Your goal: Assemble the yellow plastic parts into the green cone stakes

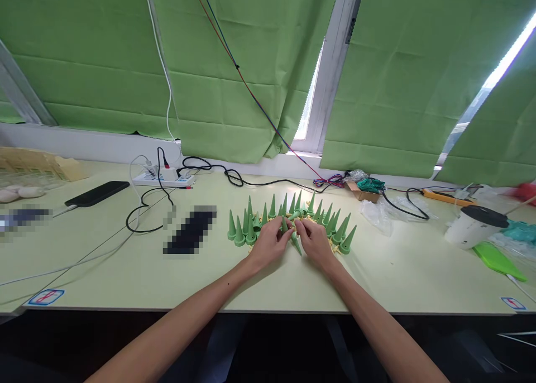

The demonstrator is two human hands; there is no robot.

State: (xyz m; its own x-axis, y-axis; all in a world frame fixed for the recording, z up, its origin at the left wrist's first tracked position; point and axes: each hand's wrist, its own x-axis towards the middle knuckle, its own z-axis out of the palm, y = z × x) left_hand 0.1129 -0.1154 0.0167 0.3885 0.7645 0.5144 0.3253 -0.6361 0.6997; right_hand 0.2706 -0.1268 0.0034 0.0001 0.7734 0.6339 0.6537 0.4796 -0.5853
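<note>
Several green pointed cones with round bases stand in a curved cluster on the table, one of them a green cone [231, 226] at the left end and another a green cone [347, 240] at the right end. Small yellow pieces [335, 248] lie among them. At the front of the cluster, my left hand [270, 240] pinches a green cone [284, 225] between thumb and fingers. My right hand [315, 240] is closed beside it, fingertips together; what they grip is too small to make out. Between the hands, a tilted green cone [296, 243] points toward me.
Left of the cones lies a dark blurred rectangle [190, 230], with a power strip [163, 176] and black cable behind. A lidded cup [475, 226], a bright green phone-shaped object [499, 260], plastic bags [379, 215] and a small cardboard box [363, 192] are on the right.
</note>
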